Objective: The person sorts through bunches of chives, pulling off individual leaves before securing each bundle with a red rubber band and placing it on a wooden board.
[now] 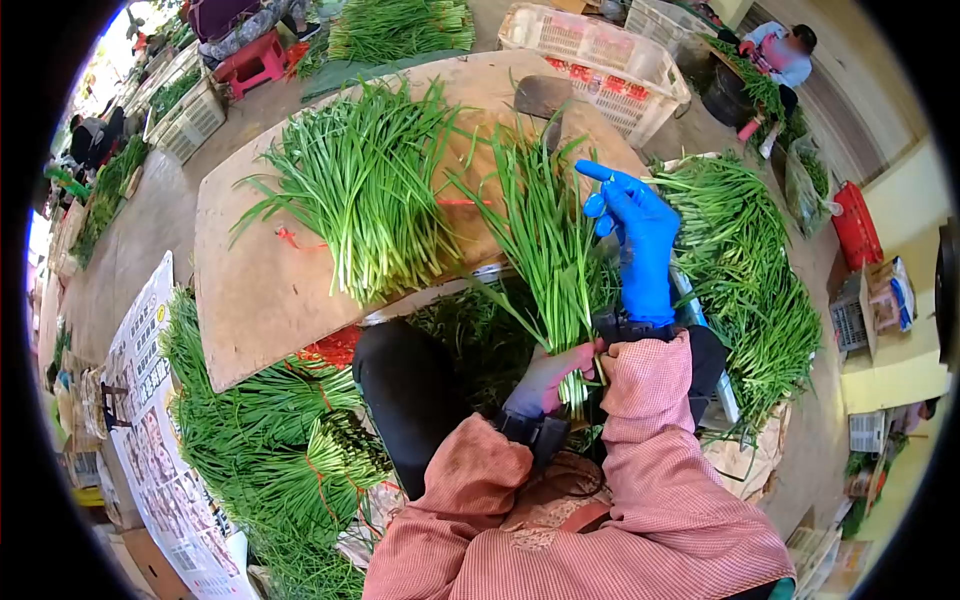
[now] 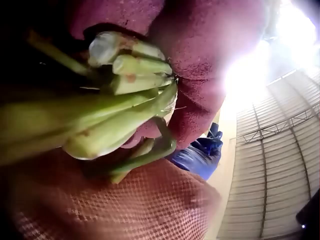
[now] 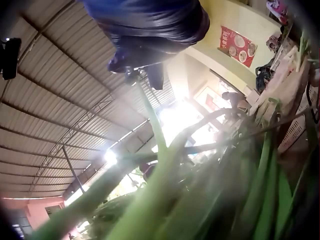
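Note:
My left hand [image 1: 548, 380], in a pinkish glove, grips a bunch of green chives [image 1: 560, 275] low around its stalks above my lap. Up close in the left wrist view, the pale cut stalk ends [image 2: 142, 67] poke out beside the curled fingers. My right hand [image 1: 640, 230], in a blue glove, is raised at the upper right side of the bunch with the index finger stretched out. In the right wrist view, a thin chive leaf [image 3: 152, 117] runs up to the pinched gloved fingertips.
A large loose pile of chives [image 1: 370, 180] lies on the wooden board [image 1: 240, 260] in front, near a dark cleaver blade [image 1: 543, 96]. More chives [image 1: 750, 290] stand heaped at right, with tied bundles [image 1: 280, 430] at left. A white crate [image 1: 600, 65] stands behind the board.

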The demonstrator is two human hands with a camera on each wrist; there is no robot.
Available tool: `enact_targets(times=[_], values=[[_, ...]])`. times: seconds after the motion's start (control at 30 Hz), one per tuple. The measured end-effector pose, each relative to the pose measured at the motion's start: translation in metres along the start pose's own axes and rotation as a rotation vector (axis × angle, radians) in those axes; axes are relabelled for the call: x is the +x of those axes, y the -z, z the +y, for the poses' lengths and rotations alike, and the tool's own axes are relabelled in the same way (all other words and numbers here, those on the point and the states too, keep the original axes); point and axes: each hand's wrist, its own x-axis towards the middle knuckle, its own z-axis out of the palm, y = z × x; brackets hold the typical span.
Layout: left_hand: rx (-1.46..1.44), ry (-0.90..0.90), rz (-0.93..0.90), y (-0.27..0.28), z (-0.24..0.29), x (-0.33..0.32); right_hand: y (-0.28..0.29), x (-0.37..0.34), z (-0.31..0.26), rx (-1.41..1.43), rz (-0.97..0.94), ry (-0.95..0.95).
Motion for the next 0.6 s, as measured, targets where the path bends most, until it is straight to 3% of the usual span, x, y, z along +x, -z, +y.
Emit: enact_targets(times=[0.13, 0.23, 0.3, 0.4, 0.6], values=[[0.177, -0.052, 0.106, -0.006, -0.002, -0.001, -0.005, -0.011, 0.002, -0.004, -0.004, -0.027], [0.188, -0.111, 0.063, -0.003, -0.001, 0.000, 0.006, -0.027, -0.006, 0.037, -0.039, -0.040], [0.066, -0.020, 0.089, -0.008, 0.008, -0.002, 0.009, -0.046, -0.011, 0.129, -0.018, -0.062], [-0.166, 0.063, -0.035, 0.023, 0.003, 0.013, 0.023, -0.078, -0.009, 0.082, -0.089, -0.083], [-0.254, 0.018, -0.112, 0.034, 0.009, 0.017, 0.043, -0.143, 0.008, -0.132, -0.453, -0.523]])
